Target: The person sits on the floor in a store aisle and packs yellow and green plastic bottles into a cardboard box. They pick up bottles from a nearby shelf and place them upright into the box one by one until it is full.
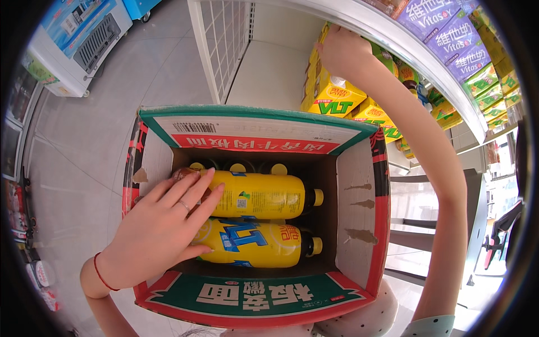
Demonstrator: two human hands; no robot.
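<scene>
My left hand [162,227] reaches over the left side of an open cardboard box [257,111]. Its spread fingers rest over the base end of a yellow plastic drink bottle [263,196], and its thumb lies by a second yellow bottle [261,242]. Both bottles lie on their sides, dark necks and yellow caps pointing right. Below them, the yellow caps of other bottles [278,169] show along the box's far wall. On the shelf, my right hand [347,52] is at the yellow drink cartons [337,99]; its fingertips and whatever they touch are partly hidden.
A white wire-grid divider [223,46] stands at the left end of the white shelf [265,76]. Above my right forearm runs an upper shelf edge [446,80] with purple soy-drink packs [454,42]. A white freezer cabinet [84,46] is at upper left on the tiled floor [80,147].
</scene>
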